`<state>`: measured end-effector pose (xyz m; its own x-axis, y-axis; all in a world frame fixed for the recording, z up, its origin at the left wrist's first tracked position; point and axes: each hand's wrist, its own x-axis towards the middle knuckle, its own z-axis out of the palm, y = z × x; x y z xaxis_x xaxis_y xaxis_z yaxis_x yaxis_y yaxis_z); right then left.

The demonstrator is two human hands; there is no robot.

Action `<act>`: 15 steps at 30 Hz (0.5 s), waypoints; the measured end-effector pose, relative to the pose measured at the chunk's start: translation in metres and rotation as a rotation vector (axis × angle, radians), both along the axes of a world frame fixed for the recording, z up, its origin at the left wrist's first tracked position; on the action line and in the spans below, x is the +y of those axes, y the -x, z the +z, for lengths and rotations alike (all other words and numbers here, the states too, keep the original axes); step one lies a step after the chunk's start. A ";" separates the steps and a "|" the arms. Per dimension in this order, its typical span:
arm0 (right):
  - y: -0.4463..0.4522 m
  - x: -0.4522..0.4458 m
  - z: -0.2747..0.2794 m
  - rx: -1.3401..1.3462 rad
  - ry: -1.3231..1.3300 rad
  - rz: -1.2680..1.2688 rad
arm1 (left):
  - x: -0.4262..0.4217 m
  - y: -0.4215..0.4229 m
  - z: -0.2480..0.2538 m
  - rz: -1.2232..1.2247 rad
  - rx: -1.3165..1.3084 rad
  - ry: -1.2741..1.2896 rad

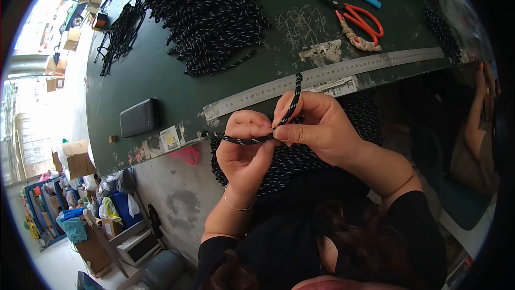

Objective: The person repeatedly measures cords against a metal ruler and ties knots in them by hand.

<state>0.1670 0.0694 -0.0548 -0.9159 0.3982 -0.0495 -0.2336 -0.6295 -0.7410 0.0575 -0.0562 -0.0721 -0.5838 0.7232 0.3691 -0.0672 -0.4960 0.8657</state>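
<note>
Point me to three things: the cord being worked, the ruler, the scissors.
Cord (292, 107): head view, on the stretch leading up to its free end.
Ruler (331, 72): head view, middle of its marked face.
Scissors (341, 20): head view, on a handle just below the pivot.

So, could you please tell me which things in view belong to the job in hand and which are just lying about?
Belonging:
black white-flecked cord, in the left hand and right hand
heaped matching black cords
probably the long grey metal ruler and orange-handled scissors

Apparently lying about:
black rectangular box
small brown block
pink plastic bag
</note>
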 end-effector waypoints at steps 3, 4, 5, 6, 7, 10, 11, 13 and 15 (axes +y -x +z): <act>0.001 -0.003 -0.006 0.005 0.019 -0.033 | -0.002 -0.001 0.000 0.047 -0.022 0.094; 0.001 -0.004 -0.008 0.004 0.034 -0.048 | -0.002 0.001 -0.001 0.046 -0.022 0.095; 0.001 -0.005 -0.008 0.004 0.048 -0.063 | -0.003 0.003 -0.002 0.051 0.020 0.094; 0.001 -0.005 -0.008 0.003 0.048 -0.065 | -0.003 0.005 -0.004 0.056 0.061 0.094; 0.002 -0.006 -0.008 0.002 0.019 -0.078 | -0.003 0.006 -0.005 0.060 0.103 0.094; 0.000 -0.007 -0.005 -0.002 -0.041 -0.110 | -0.004 0.005 -0.004 0.074 0.030 0.126; -0.002 -0.005 0.000 -0.038 0.044 -0.089 | -0.004 0.005 -0.004 0.085 -0.005 0.139; -0.006 -0.001 0.007 -0.110 0.216 -0.045 | -0.006 0.007 -0.005 0.061 -0.053 0.109; -0.011 0.002 0.004 -0.108 0.205 -0.038 | -0.008 0.008 -0.006 0.021 -0.152 0.052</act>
